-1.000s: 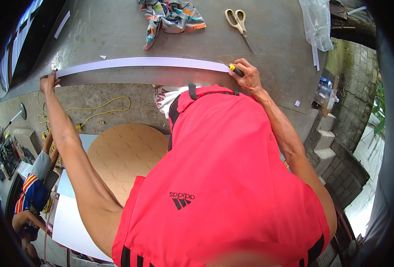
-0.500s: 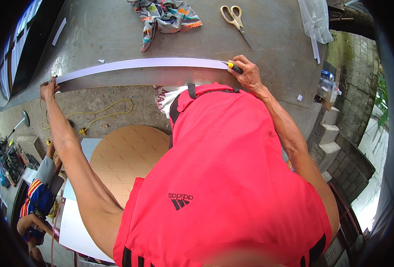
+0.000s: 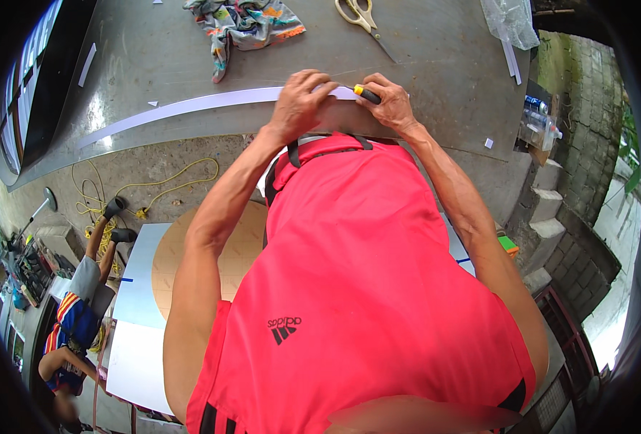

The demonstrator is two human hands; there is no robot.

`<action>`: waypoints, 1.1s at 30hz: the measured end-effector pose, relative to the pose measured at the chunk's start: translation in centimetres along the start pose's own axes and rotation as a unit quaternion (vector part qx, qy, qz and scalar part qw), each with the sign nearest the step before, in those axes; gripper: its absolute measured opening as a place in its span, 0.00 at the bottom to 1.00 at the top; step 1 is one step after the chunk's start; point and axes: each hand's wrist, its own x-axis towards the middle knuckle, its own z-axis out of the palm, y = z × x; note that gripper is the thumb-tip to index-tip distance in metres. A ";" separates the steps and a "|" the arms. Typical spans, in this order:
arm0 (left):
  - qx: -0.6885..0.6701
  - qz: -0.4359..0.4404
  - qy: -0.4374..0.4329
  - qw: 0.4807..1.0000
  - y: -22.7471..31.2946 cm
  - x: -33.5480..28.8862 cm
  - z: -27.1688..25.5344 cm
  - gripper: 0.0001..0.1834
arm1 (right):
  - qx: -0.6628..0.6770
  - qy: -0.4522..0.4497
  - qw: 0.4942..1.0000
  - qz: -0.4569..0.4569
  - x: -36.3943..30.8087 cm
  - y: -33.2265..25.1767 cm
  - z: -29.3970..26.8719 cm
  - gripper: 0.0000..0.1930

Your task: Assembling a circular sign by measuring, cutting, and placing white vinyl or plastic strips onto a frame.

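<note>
A long, narrow white strip [image 3: 183, 108] lies in a shallow curve along the near edge of the grey metal table [image 3: 168, 54]. My left hand [image 3: 298, 105] is on the strip near its right end, fingers bent over it. Just to the right, my right hand [image 3: 389, 107] grips a small cutter with a yellow and black handle [image 3: 367, 94]. The cutter's tip points left toward my left fingers, at the strip. My fingers partly hide that end of the strip.
Beyond the strip lie a patterned cloth [image 3: 244, 29] and scissors [image 3: 367, 20]. Clear plastic wrap [image 3: 508, 25] sits at the far right. Small white offcuts are scattered about. Behind on the left are a yellow cord [image 3: 183, 182], a round brown board [image 3: 183, 267] and another person [image 3: 74, 318].
My left hand has left the strip's far left end and moved right, close to my right hand. The right hand still holds the cutter by the strip's right end.
</note>
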 end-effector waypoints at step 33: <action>-0.002 -0.037 0.003 0.999 1.6 0.8 4.9 0.11 | 0.113 0.050 0.920 0.371 -2.3 0.6 2.0 0.24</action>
